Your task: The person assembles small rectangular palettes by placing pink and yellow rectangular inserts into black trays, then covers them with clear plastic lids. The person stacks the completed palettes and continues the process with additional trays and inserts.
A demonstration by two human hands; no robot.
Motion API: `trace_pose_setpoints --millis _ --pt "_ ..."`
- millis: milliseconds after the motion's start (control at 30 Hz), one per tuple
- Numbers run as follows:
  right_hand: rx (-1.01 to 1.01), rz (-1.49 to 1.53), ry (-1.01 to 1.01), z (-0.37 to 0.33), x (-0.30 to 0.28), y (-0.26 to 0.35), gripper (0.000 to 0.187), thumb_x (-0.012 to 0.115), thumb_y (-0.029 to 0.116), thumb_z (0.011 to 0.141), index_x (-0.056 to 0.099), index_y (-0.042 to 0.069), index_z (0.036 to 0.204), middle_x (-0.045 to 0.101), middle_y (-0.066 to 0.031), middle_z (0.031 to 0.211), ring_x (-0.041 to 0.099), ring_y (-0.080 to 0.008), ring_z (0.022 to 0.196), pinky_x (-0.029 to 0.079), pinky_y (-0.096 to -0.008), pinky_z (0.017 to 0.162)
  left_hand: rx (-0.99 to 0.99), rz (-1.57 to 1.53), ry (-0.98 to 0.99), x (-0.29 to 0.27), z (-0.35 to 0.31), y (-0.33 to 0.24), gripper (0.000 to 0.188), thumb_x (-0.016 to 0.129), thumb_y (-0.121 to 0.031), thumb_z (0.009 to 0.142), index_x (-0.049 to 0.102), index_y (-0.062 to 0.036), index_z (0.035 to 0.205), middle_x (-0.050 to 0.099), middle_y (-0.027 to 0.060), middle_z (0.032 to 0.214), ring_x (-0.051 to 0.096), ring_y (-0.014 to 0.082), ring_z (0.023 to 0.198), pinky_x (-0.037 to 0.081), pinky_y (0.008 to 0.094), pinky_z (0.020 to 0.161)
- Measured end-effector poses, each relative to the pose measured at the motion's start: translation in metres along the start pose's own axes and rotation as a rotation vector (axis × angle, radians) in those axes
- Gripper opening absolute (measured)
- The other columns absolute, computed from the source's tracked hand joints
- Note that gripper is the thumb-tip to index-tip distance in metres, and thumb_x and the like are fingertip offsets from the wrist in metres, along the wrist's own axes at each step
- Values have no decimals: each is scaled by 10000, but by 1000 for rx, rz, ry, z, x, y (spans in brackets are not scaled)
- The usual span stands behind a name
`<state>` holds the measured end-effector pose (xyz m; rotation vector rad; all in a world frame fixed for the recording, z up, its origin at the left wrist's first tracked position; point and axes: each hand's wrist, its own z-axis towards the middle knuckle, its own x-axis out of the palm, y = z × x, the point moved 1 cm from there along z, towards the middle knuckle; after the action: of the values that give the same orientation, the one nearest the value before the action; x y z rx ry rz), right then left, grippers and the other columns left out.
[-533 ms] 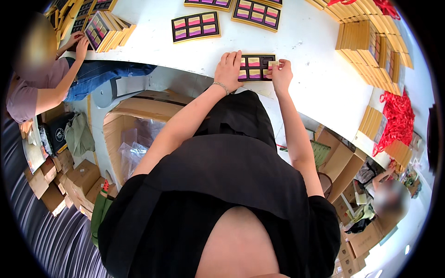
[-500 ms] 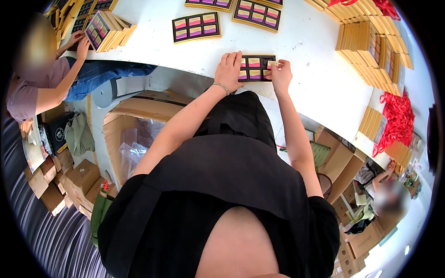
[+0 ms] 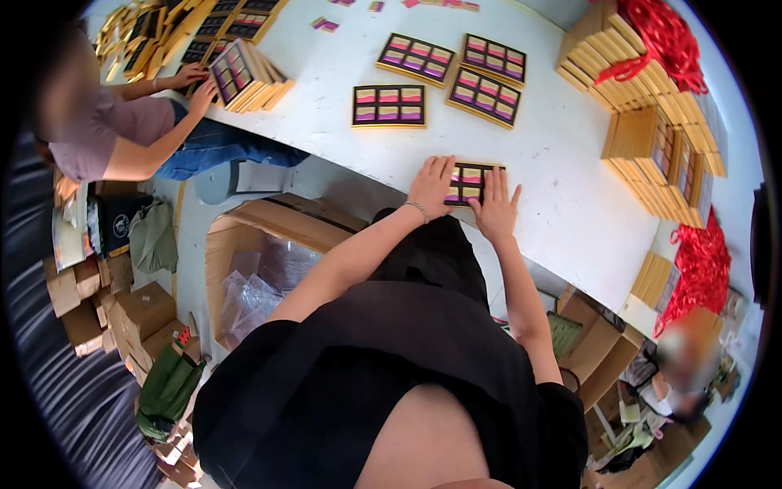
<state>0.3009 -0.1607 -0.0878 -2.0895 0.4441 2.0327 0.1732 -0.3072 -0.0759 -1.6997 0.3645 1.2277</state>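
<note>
- Both hands lie flat, fingers spread, on one open tray box (image 3: 472,181) at the near edge of the white table (image 3: 562,204); the left hand (image 3: 430,186) covers its left end and the right hand (image 3: 495,209) presses its near right corner. Neither hand grips it.
- By the look of it, the step in hand is pressing or squaring this box where it lies. A next move would call for curling the fingers round its edges, since flat palms cannot lift it.
- The box is a shallow rectangle with a yellowish rim, a dark inner grid, and pink and purple pieces in the cells.
- Just beyond the hands lie four similar filled boxes (image 3: 389,105), apart from each other.
- Far right of the hands stand stacks of yellowish boxes (image 3: 652,155) with red cords (image 3: 660,37).
- Far left, another person's hands (image 3: 191,81) rest at a stack of boxes (image 3: 244,77).
</note>
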Motion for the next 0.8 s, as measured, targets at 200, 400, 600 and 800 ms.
trace_pose_setpoints --millis 200,400,600,800 --pt "13 36 5 6 2 -16 788 527 520 891 326 4 1452 262 -129 1553 201 -267 1455 98 -642 1116 15 26 61 -2 16 -8 1088 868 -264 550 290 33 1423 402 176 1357 337 360 1294 300 396 1124" --pt "-60 162 -165 112 -46 -41 757 598 411 883 309 21 1464 299 -151 1532 243 -323 1434 155 -647 1095 -19 -1 110 2 25 -13 985 837 -273 602 346 41 1396 399 153 1380 323 351 1309 279 407 1134" --pt "-289 94 -186 272 -52 -5 723 551 426 909 308 46 1475 272 -161 1549 260 -311 1432 242 -539 1124 84 61 193 43 32 -43 1078 846 -355 591 295 -69 1472 330 153 1471 261 358 1380 250 530 1120" --pt "-563 30 -258 227 -51 5 596 447 375 990 315 65 1481 298 -155 1539 270 -330 1424 168 -562 1120 -432 -213 -380 -75 -47 -15 997 815 -344 671 291 -52 1467 297 200 1495 257 365 1405 284 493 1129"
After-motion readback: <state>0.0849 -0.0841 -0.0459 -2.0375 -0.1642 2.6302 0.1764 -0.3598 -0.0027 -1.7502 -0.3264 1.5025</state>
